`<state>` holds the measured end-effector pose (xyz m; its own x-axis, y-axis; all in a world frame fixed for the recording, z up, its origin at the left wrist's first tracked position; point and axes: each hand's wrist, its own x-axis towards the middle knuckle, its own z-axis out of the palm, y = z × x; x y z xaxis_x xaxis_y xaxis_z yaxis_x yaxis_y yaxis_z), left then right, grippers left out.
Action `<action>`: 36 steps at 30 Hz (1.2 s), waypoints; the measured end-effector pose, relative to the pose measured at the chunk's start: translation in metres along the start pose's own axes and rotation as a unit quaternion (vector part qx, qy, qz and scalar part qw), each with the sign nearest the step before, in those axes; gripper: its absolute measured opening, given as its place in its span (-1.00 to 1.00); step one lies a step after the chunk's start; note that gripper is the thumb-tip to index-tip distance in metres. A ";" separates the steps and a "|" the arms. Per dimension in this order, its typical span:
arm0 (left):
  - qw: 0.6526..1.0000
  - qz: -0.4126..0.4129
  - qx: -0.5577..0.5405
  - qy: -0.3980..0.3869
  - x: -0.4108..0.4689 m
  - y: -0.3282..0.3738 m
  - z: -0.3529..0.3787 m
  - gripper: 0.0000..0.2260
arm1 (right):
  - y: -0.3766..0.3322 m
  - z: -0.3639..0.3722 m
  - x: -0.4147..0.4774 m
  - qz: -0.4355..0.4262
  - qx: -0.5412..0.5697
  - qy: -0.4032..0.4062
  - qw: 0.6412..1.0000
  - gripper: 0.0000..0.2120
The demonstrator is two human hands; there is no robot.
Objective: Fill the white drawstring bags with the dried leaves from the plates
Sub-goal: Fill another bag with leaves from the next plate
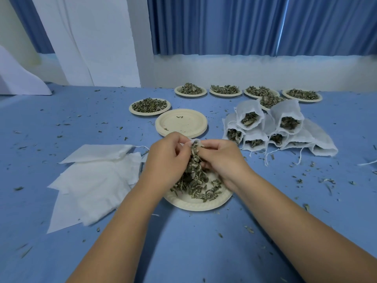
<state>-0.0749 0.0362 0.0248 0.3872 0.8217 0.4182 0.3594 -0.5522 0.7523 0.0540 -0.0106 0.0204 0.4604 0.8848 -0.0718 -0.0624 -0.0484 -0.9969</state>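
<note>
- Left hand (165,158) and right hand (220,160) poised over the near plate (195,205), both curled: left pinching the rim of a white drawstring bag (194,141), right gripping a bunch of dried leaves (193,160) at its mouth.
- Bag mostly hidden behind fingers.
- Best done holding the mouth wide, feeding small pinches, staying over the plate to catch spills.
- Left of the plate, empty bags (91,180); beyond it, stacked empty plates (181,123) and full plates (150,106); beyond-right, filled bags (275,129).
- Likely snag: long stems jamming the narrow mouth; crumbs strewn on the blue table (183,252).
</note>
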 end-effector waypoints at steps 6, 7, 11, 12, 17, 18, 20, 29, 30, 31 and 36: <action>0.986 0.110 0.121 -0.035 -0.006 0.003 0.009 -0.90 | 0.004 0.002 0.001 -0.117 -0.268 0.066 0.954 -0.79; 0.987 0.103 0.124 -0.028 -0.005 0.002 0.010 -0.90 | 0.004 0.002 0.001 -0.128 -0.276 0.057 0.951 -0.79; 0.989 0.045 0.137 0.020 -0.002 -0.004 0.011 -0.89 | 0.001 0.001 0.001 -0.086 -0.278 -0.010 0.957 -0.77; 0.990 0.029 0.133 0.031 -0.001 -0.006 0.011 -0.89 | -0.001 0.001 0.001 -0.055 -0.232 -0.027 0.971 -0.75; 0.996 -0.058 0.060 0.036 0.004 -0.010 0.009 -0.91 | -0.006 -0.001 -0.007 -0.029 -0.153 -0.096 0.983 -0.76; 0.996 -0.080 0.035 0.032 0.006 -0.010 0.008 -0.90 | -0.007 -0.002 -0.010 -0.054 -0.163 -0.115 0.978 -0.82; 0.995 -0.100 -0.007 0.024 0.008 -0.010 0.007 -0.89 | -0.007 -0.005 -0.013 -0.086 -0.153 -0.115 0.978 -0.77; 1.000 0.011 0.012 0.006 0.000 -0.003 0.006 -0.90 | -0.008 -0.007 -0.007 -0.094 -0.131 0.033 0.986 -0.84; 0.999 0.029 0.024 0.007 -0.001 -0.001 0.006 -0.89 | -0.008 -0.007 -0.007 -0.090 -0.139 0.042 0.985 -0.81; 0.998 0.048 0.036 0.005 -0.003 0.000 0.006 -0.89 | -0.006 -0.007 -0.005 -0.084 -0.147 0.052 0.984 -0.82; 0.992 0.084 0.089 -0.024 -0.005 0.002 0.008 -0.89 | 0.000 -0.002 0.001 -0.056 -0.183 0.076 0.979 -0.91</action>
<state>-0.0691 0.0296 0.0198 0.4925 0.7103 0.5029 0.4280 -0.7009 0.5706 0.0563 -0.0110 0.0207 0.5738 0.8166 0.0624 0.3044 -0.1419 -0.9419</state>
